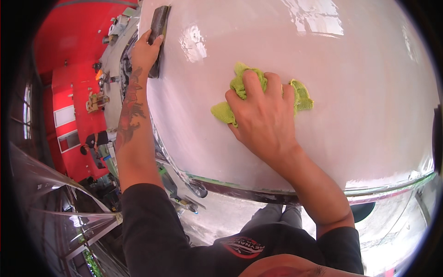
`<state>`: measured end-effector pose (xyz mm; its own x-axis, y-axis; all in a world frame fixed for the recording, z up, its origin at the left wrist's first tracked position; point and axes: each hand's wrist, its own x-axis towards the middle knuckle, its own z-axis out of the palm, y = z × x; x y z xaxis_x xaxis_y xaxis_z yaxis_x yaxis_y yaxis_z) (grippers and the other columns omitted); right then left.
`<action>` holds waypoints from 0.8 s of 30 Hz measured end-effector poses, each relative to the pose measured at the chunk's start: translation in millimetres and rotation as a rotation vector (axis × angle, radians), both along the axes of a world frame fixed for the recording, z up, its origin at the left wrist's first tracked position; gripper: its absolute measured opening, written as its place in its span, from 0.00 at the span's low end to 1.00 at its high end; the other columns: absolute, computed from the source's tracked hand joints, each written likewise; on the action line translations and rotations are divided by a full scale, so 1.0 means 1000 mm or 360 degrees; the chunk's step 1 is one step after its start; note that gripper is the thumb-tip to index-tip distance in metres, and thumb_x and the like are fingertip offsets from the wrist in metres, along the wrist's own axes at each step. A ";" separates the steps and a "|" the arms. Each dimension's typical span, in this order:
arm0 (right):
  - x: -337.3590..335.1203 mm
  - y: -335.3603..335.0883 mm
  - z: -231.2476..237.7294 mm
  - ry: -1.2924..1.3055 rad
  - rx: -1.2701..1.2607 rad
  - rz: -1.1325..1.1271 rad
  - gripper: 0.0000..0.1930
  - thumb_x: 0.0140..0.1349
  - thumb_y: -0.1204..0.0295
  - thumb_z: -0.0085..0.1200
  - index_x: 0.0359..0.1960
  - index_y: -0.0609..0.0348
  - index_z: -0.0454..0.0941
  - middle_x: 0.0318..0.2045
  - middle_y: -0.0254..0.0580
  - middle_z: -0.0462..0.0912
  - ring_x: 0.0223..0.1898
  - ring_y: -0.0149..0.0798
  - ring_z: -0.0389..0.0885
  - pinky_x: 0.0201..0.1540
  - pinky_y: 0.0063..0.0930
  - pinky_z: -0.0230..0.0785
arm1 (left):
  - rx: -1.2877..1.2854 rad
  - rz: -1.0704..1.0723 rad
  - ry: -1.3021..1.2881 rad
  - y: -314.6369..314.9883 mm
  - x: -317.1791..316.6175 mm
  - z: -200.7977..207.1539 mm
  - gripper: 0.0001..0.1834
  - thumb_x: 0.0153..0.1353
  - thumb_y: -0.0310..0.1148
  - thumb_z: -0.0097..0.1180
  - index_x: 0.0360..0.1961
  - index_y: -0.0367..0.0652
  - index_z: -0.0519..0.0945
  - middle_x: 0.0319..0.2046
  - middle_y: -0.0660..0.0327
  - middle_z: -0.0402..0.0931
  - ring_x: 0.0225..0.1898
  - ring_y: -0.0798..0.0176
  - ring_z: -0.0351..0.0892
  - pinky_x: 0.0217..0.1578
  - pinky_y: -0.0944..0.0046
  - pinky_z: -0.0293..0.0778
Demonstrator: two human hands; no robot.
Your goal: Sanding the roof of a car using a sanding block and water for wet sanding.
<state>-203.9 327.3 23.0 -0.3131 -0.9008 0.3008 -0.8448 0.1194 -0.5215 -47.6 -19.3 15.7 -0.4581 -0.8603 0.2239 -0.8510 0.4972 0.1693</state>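
Note:
A wide, pale pinkish-white car body panel (194,134) curves across the view, with glossy reflections on its far part. My right hand (267,115) presses a crumpled lime-green cloth (302,96) onto the middle of this panel. Folds of the cloth stick out on both sides of the bent fingers. At the panel's far left edge, my left hand (145,50) grips a long dark sanding block (159,21) between thumb and fingers. The block lies lengthwise along that edge, and its middle is partly hidden by the hand.
Green masking (221,181) runs along the panel's near edge, just in front of my body. At left, clear plastic sheeting (50,184) hangs near a red wall (69,41). Another person (94,141) is farther off there, among workshop items. A dark round container (363,212) stands below the near edge.

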 end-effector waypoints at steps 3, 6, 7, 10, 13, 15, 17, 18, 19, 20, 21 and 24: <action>0.001 -0.001 -0.002 0.0010 -0.0025 -0.0006 0.07 0.47 0.71 0.61 0.30 0.48 0.82 0.41 0.36 0.72 0.41 0.45 0.69 0.37 0.41 0.60 | -0.0008 0.0014 -0.0017 0.010 -0.004 0.003 0.31 0.57 0.50 0.62 0.58 0.41 0.78 0.46 0.47 0.82 0.49 0.47 0.82 0.52 0.55 0.74; 0.002 -0.002 -0.003 0.0010 -0.0053 -0.0011 0.07 0.47 0.71 0.61 0.30 0.48 0.83 0.40 0.36 0.71 0.40 0.44 0.69 0.37 0.41 0.60 | 0.0059 0.0114 -0.0078 0.013 -0.009 0.011 0.33 0.56 0.51 0.62 0.59 0.42 0.77 0.46 0.47 0.83 0.48 0.48 0.83 0.52 0.55 0.74; 0.002 -0.002 -0.003 0.0008 -0.0044 -0.0013 0.06 0.47 0.71 0.60 0.30 0.48 0.83 0.39 0.36 0.71 0.39 0.44 0.69 0.37 0.41 0.59 | 0.0065 0.0170 -0.0118 0.014 -0.010 0.011 0.34 0.56 0.52 0.62 0.59 0.42 0.77 0.45 0.48 0.83 0.48 0.48 0.83 0.52 0.56 0.74; 0.002 -0.003 -0.005 0.0025 -0.0042 -0.0024 0.06 0.47 0.71 0.60 0.29 0.48 0.83 0.38 0.36 0.70 0.39 0.44 0.68 0.36 0.41 0.59 | 0.0114 0.0132 -0.0017 0.010 -0.008 0.006 0.35 0.54 0.55 0.63 0.57 0.42 0.78 0.46 0.47 0.83 0.48 0.48 0.82 0.52 0.56 0.74; -0.001 -0.002 -0.003 0.0033 -0.0034 -0.0018 0.06 0.48 0.71 0.60 0.29 0.48 0.83 0.38 0.36 0.70 0.39 0.44 0.68 0.35 0.42 0.59 | 0.0006 0.0068 0.0047 0.006 -0.010 0.001 0.38 0.50 0.57 0.65 0.55 0.39 0.80 0.47 0.47 0.82 0.49 0.48 0.82 0.53 0.56 0.73; 0.002 -0.003 0.000 0.0013 -0.0050 -0.0012 0.06 0.47 0.70 0.61 0.29 0.48 0.83 0.38 0.36 0.70 0.39 0.44 0.68 0.36 0.42 0.59 | 0.0087 0.0079 0.0090 -0.017 -0.002 0.003 0.38 0.49 0.58 0.66 0.54 0.39 0.80 0.47 0.47 0.82 0.50 0.48 0.81 0.53 0.56 0.73; 0.003 -0.004 0.002 -0.0001 -0.0064 -0.0009 0.06 0.47 0.70 0.61 0.29 0.48 0.83 0.38 0.35 0.70 0.39 0.44 0.68 0.36 0.42 0.59 | 0.0170 0.0088 0.0138 -0.023 0.001 0.007 0.39 0.48 0.58 0.66 0.52 0.38 0.80 0.48 0.47 0.82 0.51 0.49 0.81 0.54 0.56 0.73; 0.003 -0.004 0.001 0.0009 -0.0062 -0.0014 0.07 0.46 0.69 0.62 0.29 0.48 0.83 0.38 0.35 0.70 0.39 0.44 0.69 0.36 0.42 0.59 | 0.0194 0.0145 0.0127 -0.018 -0.002 0.009 0.38 0.48 0.57 0.66 0.53 0.37 0.80 0.47 0.47 0.82 0.50 0.49 0.81 0.53 0.57 0.73; 0.003 -0.005 0.001 0.0016 -0.0065 -0.0018 0.07 0.46 0.68 0.63 0.29 0.47 0.83 0.38 0.35 0.70 0.40 0.44 0.69 0.36 0.41 0.59 | 0.0213 0.0204 0.0112 -0.011 -0.004 0.011 0.38 0.49 0.55 0.67 0.53 0.36 0.80 0.47 0.47 0.82 0.50 0.50 0.81 0.53 0.58 0.73; 0.003 -0.005 -0.003 0.0027 -0.0060 -0.0018 0.07 0.46 0.68 0.63 0.29 0.47 0.83 0.38 0.35 0.70 0.40 0.44 0.69 0.36 0.41 0.59 | 0.0203 0.0184 0.0168 0.008 -0.008 0.005 0.36 0.49 0.53 0.66 0.53 0.35 0.79 0.46 0.47 0.82 0.49 0.50 0.81 0.53 0.58 0.73; 0.003 -0.005 -0.003 0.0011 -0.0044 -0.0009 0.08 0.46 0.68 0.63 0.30 0.47 0.83 0.39 0.35 0.71 0.40 0.44 0.69 0.36 0.42 0.59 | 0.0183 0.0167 0.0216 0.035 -0.010 0.004 0.35 0.50 0.51 0.66 0.53 0.35 0.79 0.46 0.46 0.82 0.49 0.50 0.82 0.52 0.59 0.73; 0.000 -0.001 -0.003 -0.0002 0.0015 0.0014 0.09 0.45 0.68 0.64 0.31 0.47 0.83 0.39 0.35 0.71 0.41 0.45 0.69 0.37 0.42 0.59 | 0.0072 -0.0038 0.0332 0.142 0.005 -0.005 0.27 0.52 0.38 0.67 0.51 0.33 0.79 0.48 0.44 0.79 0.48 0.49 0.80 0.51 0.58 0.75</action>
